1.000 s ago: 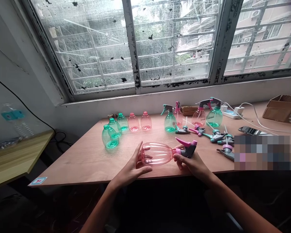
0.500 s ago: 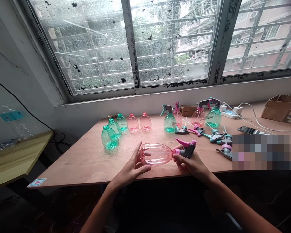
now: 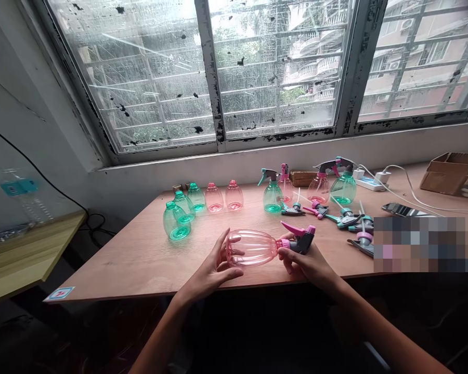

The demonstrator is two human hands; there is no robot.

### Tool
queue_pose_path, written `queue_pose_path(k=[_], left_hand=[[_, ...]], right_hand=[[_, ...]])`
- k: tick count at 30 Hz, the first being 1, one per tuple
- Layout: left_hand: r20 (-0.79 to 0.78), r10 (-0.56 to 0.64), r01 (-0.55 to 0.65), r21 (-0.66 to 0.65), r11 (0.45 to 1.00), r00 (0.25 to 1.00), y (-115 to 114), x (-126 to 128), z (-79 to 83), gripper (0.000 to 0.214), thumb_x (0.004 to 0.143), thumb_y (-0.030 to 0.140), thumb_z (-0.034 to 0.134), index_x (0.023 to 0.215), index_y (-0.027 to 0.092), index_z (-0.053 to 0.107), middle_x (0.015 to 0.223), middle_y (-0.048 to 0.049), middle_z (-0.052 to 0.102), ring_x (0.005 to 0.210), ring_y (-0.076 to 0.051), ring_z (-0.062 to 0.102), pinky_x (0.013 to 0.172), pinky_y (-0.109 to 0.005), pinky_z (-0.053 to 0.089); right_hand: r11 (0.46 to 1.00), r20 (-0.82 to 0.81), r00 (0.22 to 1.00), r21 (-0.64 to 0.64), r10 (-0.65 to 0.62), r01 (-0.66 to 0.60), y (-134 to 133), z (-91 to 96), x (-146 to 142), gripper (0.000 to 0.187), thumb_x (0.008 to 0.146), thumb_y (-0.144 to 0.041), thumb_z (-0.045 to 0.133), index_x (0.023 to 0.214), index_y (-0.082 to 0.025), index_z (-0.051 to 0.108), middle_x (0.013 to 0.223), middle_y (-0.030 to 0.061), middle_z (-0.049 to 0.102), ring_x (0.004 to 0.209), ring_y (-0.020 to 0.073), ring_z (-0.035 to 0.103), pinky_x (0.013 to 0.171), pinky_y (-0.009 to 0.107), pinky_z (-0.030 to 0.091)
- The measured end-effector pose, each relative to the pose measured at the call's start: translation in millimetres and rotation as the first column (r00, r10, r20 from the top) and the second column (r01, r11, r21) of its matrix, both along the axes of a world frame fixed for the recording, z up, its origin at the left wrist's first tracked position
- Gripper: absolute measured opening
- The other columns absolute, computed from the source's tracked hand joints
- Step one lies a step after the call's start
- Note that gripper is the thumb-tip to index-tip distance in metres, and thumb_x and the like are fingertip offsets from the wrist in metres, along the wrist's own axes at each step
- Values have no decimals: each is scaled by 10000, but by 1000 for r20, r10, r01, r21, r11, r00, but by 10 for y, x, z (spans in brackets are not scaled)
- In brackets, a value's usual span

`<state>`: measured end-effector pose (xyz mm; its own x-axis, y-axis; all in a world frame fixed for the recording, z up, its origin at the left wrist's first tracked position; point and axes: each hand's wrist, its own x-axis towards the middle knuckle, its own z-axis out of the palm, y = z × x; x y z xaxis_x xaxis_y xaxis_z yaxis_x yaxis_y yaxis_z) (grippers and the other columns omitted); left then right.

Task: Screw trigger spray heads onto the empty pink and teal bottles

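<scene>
I hold a clear pink spray bottle (image 3: 253, 247) on its side just above the near edge of the wooden table (image 3: 140, 254). My left hand (image 3: 214, 270) cups the bottle's base, fingers curled round it. My right hand (image 3: 306, 262) grips the neck and the grey and pink trigger head (image 3: 300, 236) fitted on it.
Several capless green and pink bottles (image 3: 197, 205) stand at the back left. Finished spray bottles (image 3: 315, 187) stand at the back centre, with loose trigger heads (image 3: 349, 221) lying to their right. A power strip (image 3: 370, 182), a phone (image 3: 401, 209) and a cardboard box (image 3: 450, 171) sit far right.
Almost nothing differs. The bottle and both hands stay in place, with only a slight shift of the left fingers on the base.
</scene>
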<state>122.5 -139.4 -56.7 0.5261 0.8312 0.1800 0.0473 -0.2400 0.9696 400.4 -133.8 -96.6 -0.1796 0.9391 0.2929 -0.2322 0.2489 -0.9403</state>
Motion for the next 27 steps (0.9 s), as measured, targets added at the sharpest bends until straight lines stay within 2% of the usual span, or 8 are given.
queue_pose_path(k=[3, 5, 9, 13, 19, 23, 27], left_hand=[[-47, 10, -10, -1, 1000, 999, 15, -4, 18, 834, 890, 312, 705, 1575, 315, 229, 1323, -114, 578, 1270, -282, 545, 1120, -492, 392], [-64, 10, -10, -7, 1000, 998, 20, -5, 15, 837, 879, 319, 719, 1570, 316, 246, 1333, -109, 567, 1260, -276, 548, 1128, -490, 382], [-24, 26, -26, 0, 1000, 999, 14, -2, -25, 965, 850, 266, 752, 1582, 384, 134, 1404, -103, 513, 1302, -274, 521, 1132, -505, 385], [-5, 7, -7, -9, 1000, 1000, 13, -1, -38, 1014, 833, 250, 771, 1581, 403, 104, 1427, -107, 505, 1320, -287, 513, 1129, -522, 387], [-38, 9, -8, 21, 1000, 999, 32, 0, 13, 791, 891, 338, 704, 1561, 309, 284, 1400, -126, 541, 1298, -301, 521, 1127, -502, 386], [-32, 34, -34, 9, 999, 999, 26, 5, -16, 949, 852, 283, 752, 1579, 388, 151, 1533, -109, 421, 1358, -289, 474, 1139, -492, 383], [-22, 30, -30, 2, 1000, 999, 16, 6, -47, 1000, 844, 257, 760, 1579, 408, 100, 1552, -122, 397, 1334, -287, 508, 1121, -499, 405]], right_hand=[[1000, 12, 1000, 5, 4, -4, -6, 11, -2, 328, 818, -405, 803, 962, -198, 595, 726, -8, 657, 486, 125, 566, 467, 261, 432], [1000, 13, 1000, -1, 1, -1, -11, 24, -5, 332, 817, -410, 803, 963, -195, 597, 728, -4, 657, 485, 125, 563, 462, 259, 432], [1000, 20, 1000, -13, -9, 10, -28, 64, -19, 359, 793, -440, 815, 946, -193, 603, 714, -2, 655, 477, 126, 554, 448, 258, 425], [1000, 19, 1000, -11, -18, 18, -42, 91, -28, 374, 771, -463, 827, 917, -192, 613, 702, -4, 652, 474, 126, 550, 447, 261, 425], [1000, 29, 999, -18, -16, 16, -51, 91, -30, 387, 766, -466, 829, 935, -194, 610, 693, -5, 654, 471, 129, 548, 439, 263, 429], [1000, 31, 1000, 1, -5, 5, -42, 76, -24, 343, 800, -433, 811, 935, -191, 609, 711, -3, 657, 479, 120, 553, 440, 249, 418], [1000, 26, 1000, 5, -1, 1, -37, 70, -18, 336, 805, -427, 808, 931, -187, 610, 705, -3, 654, 473, 118, 550, 439, 250, 421]])
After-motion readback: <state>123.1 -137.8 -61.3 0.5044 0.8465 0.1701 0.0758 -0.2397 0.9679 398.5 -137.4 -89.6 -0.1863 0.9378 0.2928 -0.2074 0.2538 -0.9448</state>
